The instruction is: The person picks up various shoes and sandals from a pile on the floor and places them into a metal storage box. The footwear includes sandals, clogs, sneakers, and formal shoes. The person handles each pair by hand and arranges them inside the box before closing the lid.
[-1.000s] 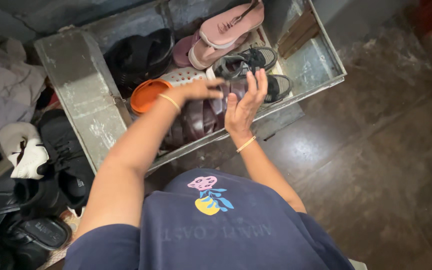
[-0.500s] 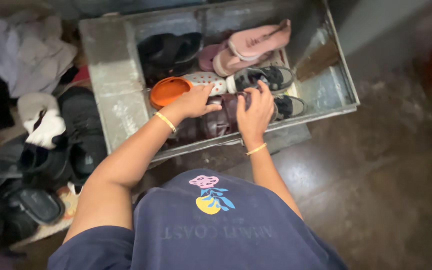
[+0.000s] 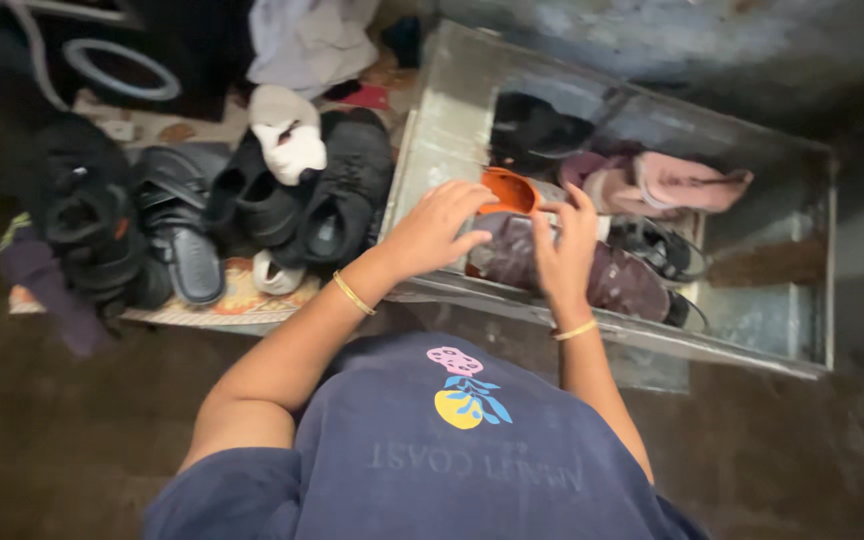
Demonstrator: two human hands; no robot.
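A: Head view first. Where are the hands?

B: Both are over the near edge of the metal box [image 3: 452, 110]. The left hand [image 3: 439, 228] has its fingers curled on the near end of a maroon sandal [image 3: 617, 278]; the right hand [image 3: 564, 245] presses on it from the other side, fingers spread and bent over the top. So the sandal is held between them, lying along the box's near wall.

A: What crowds it?

B: An orange clog [image 3: 510, 190] touches its far side, just beyond the fingertips. Grey-black sandals [image 3: 664, 250] sit toward the right end, pink sandals [image 3: 667, 182] behind those, a black shoe [image 3: 532, 125] at the far left corner.

A: How should the grip go?

B: I'd judge it best to keep both palms flat on the sides and move it level, so the clog isn't dragged along. The frame is blurred, so finger detail is uncertain.

A: Outside the box?

B: Black shoes [image 3: 252, 200] on a mat [image 3: 222, 300] by its left edge.
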